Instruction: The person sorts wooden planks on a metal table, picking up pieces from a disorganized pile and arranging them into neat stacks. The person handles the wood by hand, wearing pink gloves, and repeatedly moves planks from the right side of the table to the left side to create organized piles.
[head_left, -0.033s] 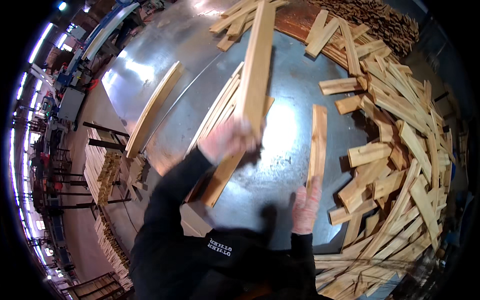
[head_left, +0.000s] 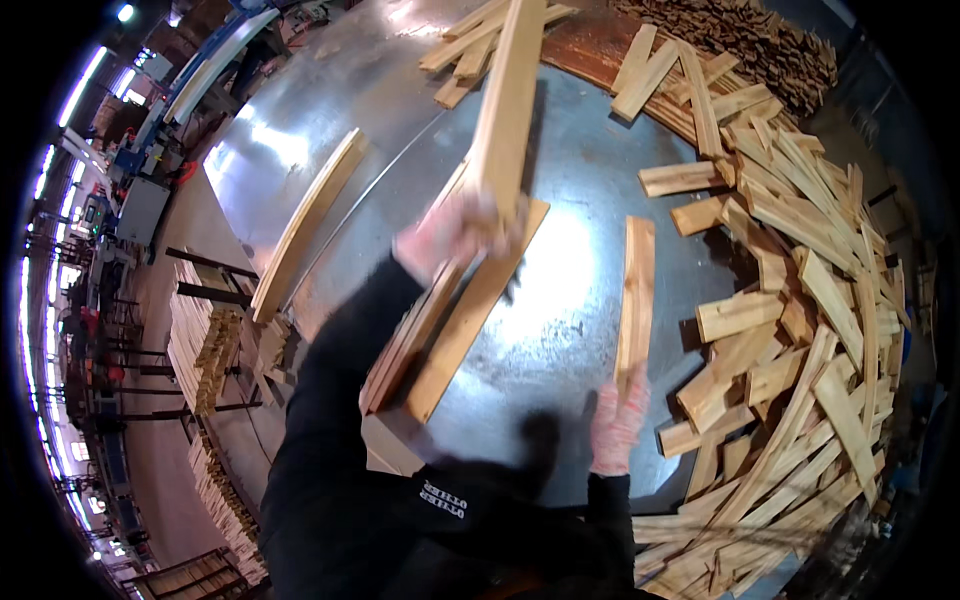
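My left hand (head_left: 455, 238), in a pale reddish glove, is closed round the near end of a long wooden board (head_left: 512, 105), raised at a slant above the metal table (head_left: 570, 170). Beneath that hand lie a stack of narrow boards (head_left: 410, 345) and a single flat board (head_left: 475, 320), partly covered by it. At the right, my right hand (head_left: 618, 430), gloved alike, has thumb and fingers about the near end of a shorter wooden board (head_left: 637, 290). Its far end points away from me along the table.
A big jumbled heap of wood pieces (head_left: 800, 340) fills the right side. One long board (head_left: 308, 225) lies on the table's left part. More boards (head_left: 470, 55) lie at the far side. Stacked strips on a rack (head_left: 200, 340) stand left of the table.
My left hand and its raised board have shifted slightly left. My right hand's fingers have drawn in at the near end of the shorter board, and that board has slid a little nearer.
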